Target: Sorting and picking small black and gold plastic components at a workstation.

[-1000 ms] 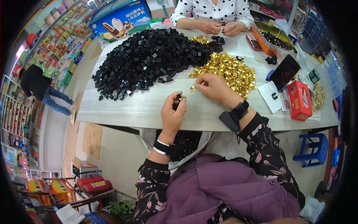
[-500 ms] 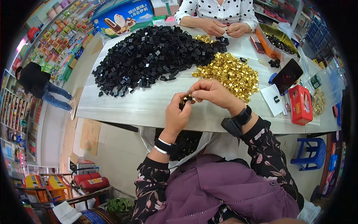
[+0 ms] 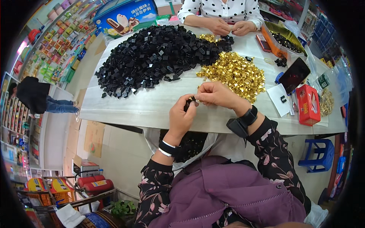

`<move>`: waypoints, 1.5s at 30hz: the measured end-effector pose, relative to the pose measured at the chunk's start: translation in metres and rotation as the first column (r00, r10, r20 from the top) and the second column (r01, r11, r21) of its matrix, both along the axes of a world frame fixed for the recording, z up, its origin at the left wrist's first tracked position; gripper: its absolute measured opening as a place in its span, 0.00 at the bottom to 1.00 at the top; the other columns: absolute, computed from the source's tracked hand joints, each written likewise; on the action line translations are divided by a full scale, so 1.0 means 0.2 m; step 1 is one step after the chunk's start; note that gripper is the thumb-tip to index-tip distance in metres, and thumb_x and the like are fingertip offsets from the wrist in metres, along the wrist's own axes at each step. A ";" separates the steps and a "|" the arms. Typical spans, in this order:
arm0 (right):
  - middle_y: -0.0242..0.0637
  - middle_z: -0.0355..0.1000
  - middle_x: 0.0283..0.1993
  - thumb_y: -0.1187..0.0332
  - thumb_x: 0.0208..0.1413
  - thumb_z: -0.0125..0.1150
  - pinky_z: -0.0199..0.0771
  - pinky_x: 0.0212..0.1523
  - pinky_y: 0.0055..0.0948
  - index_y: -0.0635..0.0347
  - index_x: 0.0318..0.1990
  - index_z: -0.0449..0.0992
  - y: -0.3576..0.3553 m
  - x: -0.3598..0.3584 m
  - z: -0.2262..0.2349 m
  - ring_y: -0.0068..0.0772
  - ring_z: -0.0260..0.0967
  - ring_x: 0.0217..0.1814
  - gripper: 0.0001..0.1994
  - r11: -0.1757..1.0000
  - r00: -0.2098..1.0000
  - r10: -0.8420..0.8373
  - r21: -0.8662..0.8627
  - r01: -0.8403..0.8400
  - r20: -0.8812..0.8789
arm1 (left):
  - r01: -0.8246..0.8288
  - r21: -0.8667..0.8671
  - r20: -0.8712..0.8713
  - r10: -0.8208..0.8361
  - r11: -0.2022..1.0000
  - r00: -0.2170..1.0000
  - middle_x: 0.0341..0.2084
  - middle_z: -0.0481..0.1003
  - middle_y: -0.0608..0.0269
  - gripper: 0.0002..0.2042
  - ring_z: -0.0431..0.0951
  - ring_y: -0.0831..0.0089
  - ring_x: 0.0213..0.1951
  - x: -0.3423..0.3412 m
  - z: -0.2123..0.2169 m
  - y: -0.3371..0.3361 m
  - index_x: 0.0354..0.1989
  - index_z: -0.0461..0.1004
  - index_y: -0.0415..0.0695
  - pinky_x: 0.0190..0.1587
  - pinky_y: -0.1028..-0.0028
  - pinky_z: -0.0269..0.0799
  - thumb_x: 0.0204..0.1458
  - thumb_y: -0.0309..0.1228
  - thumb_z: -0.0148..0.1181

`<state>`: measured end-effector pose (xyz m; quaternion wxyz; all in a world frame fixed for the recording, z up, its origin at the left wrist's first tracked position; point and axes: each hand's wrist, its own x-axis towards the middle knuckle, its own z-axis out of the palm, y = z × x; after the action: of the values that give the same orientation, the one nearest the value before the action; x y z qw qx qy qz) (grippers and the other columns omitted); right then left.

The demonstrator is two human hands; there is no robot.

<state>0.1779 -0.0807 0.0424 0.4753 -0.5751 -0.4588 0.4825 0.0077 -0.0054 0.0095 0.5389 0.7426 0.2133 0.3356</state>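
Observation:
Over the near part of the table (image 3: 159,108), my left hand (image 3: 180,118) grips a small black plastic piece (image 3: 188,103) between thumb and fingers. My right hand (image 3: 217,93) meets it there, thumb and forefinger pinched together at the edge of that piece; what they pinch is too small to make out. A large pile of black plastic pieces (image 3: 148,57) lies beyond my left hand. Just beyond my right hand is a heap of small shiny gold metal pieces (image 3: 237,76). Below the table edge, an open white bag (image 3: 154,140) contains dark pieces with gold specks.
Across the table, a person's hands (image 3: 230,28) meet over the pile's far end. At right are a red tin (image 3: 308,104), a dark phone (image 3: 294,76), white paper (image 3: 278,100) and an orange-gold box (image 3: 283,40) of black pieces. A blue stool (image 3: 317,155) stands at lower right.
My right fingertips have shifted slightly and closed against the piece; gold showing in my left hand is now mostly hidden. The person standing at far left has shifted position.

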 end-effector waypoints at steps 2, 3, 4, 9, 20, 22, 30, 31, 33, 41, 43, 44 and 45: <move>0.25 0.70 0.26 0.61 0.54 0.62 0.66 0.27 0.16 0.60 0.33 0.74 0.00 -0.01 0.00 0.14 0.65 0.27 0.11 1.000 1.000 0.005 -0.006 -0.005 -0.018 | -0.008 0.049 0.009 0.008 0.999 1.000 0.29 0.76 0.67 0.11 0.70 0.86 0.25 0.00 -0.02 0.01 0.45 0.71 0.39 0.29 0.83 0.67 0.54 0.23 0.50; 0.24 0.69 0.26 0.60 0.54 0.62 0.66 0.27 0.16 0.60 0.32 0.75 0.00 -0.02 0.00 0.14 0.65 0.27 0.11 1.000 0.999 0.006 -0.012 -0.006 -0.036 | -0.014 0.099 0.018 0.012 0.995 1.000 0.29 0.76 0.67 0.11 0.69 0.86 0.25 0.00 -0.03 0.01 0.45 0.71 0.39 0.29 0.83 0.67 0.54 0.22 0.50; 0.24 0.69 0.25 0.59 0.54 0.62 0.66 0.26 0.16 0.59 0.32 0.75 0.01 -0.02 0.00 0.14 0.64 0.26 0.12 1.000 0.998 0.008 -0.017 -0.009 -0.055 | -0.020 0.149 0.027 0.016 0.989 1.000 0.29 0.76 0.67 0.11 0.69 0.86 0.25 0.00 -0.05 0.02 0.45 0.71 0.39 0.29 0.83 0.66 0.54 0.22 0.50; 0.24 0.70 0.26 0.58 0.55 0.61 0.65 0.26 0.15 0.59 0.32 0.75 0.02 -0.04 0.00 0.13 0.64 0.26 0.12 0.994 0.989 0.064 -0.078 -0.074 -0.130 | -0.074 0.319 0.047 0.062 0.945 0.997 0.28 0.75 0.69 0.11 0.70 0.86 0.25 -0.03 -0.06 0.04 0.46 0.71 0.39 0.29 0.83 0.67 0.54 0.22 0.51; 0.32 0.72 0.27 0.58 0.49 0.61 0.71 0.29 0.30 0.55 0.33 0.76 -0.03 0.02 -0.03 0.32 0.71 0.28 0.10 0.981 0.686 -0.167 0.188 0.044 0.709 | 0.271 -0.560 -0.360 -0.525 0.783 0.771 0.34 0.76 0.61 0.13 0.76 0.78 0.31 -0.44 0.11 0.03 0.47 0.70 0.38 0.34 0.78 0.71 0.57 0.32 0.52; 0.33 0.72 0.27 0.59 0.49 0.61 0.71 0.29 0.31 0.55 0.33 0.76 -0.02 -0.02 -0.02 0.34 0.71 0.28 0.10 0.973 0.645 -0.187 0.228 0.020 0.741 | 0.405 0.138 -0.435 -0.312 0.904 0.845 0.34 0.76 0.57 0.15 0.77 0.69 0.34 -0.52 -0.10 0.03 0.48 0.71 0.40 0.38 0.75 0.72 0.54 0.32 0.55; 0.35 0.72 0.29 0.60 0.47 0.61 0.71 0.32 0.35 0.54 0.32 0.76 -0.02 0.00 -0.09 0.38 0.72 0.32 0.10 0.966 0.553 -0.228 0.256 0.028 0.801 | 0.631 0.209 -0.163 -0.609 0.747 0.776 0.37 0.76 0.52 0.13 0.77 0.57 0.40 -0.41 0.74 -0.17 0.42 0.73 0.36 0.44 0.65 0.71 0.51 0.30 0.57; 0.34 0.72 0.29 0.59 0.47 0.61 0.71 0.32 0.35 0.54 0.32 0.76 -0.04 0.02 -0.09 0.38 0.72 0.32 0.10 0.966 0.573 -0.226 0.256 0.030 0.788 | 0.615 0.348 0.025 -0.663 0.708 0.749 0.35 0.76 0.52 0.11 0.77 0.57 0.38 -0.37 0.84 -0.20 0.40 0.73 0.35 0.41 0.62 0.72 0.51 0.28 0.55; 0.34 0.73 0.30 0.59 0.47 0.60 0.71 0.32 0.35 0.54 0.33 0.76 -0.01 -0.03 -0.03 0.38 0.72 0.32 0.10 0.972 0.580 -0.198 0.233 0.014 0.790 | 0.579 0.286 0.201 -0.639 0.763 0.743 0.33 0.75 0.57 0.08 0.75 0.62 0.38 -0.40 1.05 -0.37 0.36 0.73 0.39 0.43 0.66 0.69 0.51 0.29 0.56; 0.33 0.73 0.32 0.59 0.48 0.59 0.72 0.33 0.34 0.53 0.34 0.76 0.00 -0.06 -0.02 0.36 0.73 0.34 0.10 0.974 0.593 -0.200 0.224 0.033 0.780 | 0.459 -0.299 0.667 -0.161 0.837 0.728 0.19 0.66 0.81 0.14 0.67 0.85 0.31 -0.56 1.33 -0.70 0.15 0.65 0.56 0.45 0.82 0.60 0.50 0.35 0.61; 0.33 0.73 0.32 0.59 0.48 0.59 0.72 0.33 0.34 0.53 0.34 0.76 -0.01 -0.05 -0.04 0.36 0.73 0.34 0.10 0.979 0.598 -0.181 0.198 0.037 0.781 | 0.458 -0.312 0.691 -0.133 0.832 0.711 0.17 0.65 0.80 0.14 0.66 0.85 0.29 -0.52 1.31 -0.69 0.15 0.65 0.56 0.43 0.82 0.61 0.51 0.35 0.59; 0.32 0.74 0.32 0.59 0.48 0.59 0.72 0.33 0.34 0.53 0.34 0.76 -0.01 -0.04 -0.05 0.35 0.73 0.34 0.10 0.982 0.604 -0.167 0.188 0.028 0.779 | 0.448 -0.318 0.700 -0.112 0.835 0.705 0.17 0.64 0.80 0.14 0.66 0.85 0.28 -0.51 1.31 -0.69 0.15 0.64 0.56 0.42 0.82 0.61 0.52 0.35 0.59; 0.32 0.74 0.32 0.59 0.48 0.59 0.72 0.33 0.34 0.53 0.34 0.76 -0.01 -0.04 -0.04 0.35 0.73 0.34 0.10 0.982 0.599 -0.164 0.187 0.025 0.784 | 0.427 -0.324 0.707 -0.084 0.844 0.702 0.16 0.64 0.80 0.14 0.66 0.85 0.27 -0.51 1.30 -0.71 0.15 0.64 0.56 0.41 0.82 0.61 0.52 0.35 0.58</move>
<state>0.1690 -0.0818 0.0339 0.2899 -0.7139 -0.6274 0.1127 -0.0934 -0.1471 0.2705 0.7826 0.4427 -0.0289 0.4366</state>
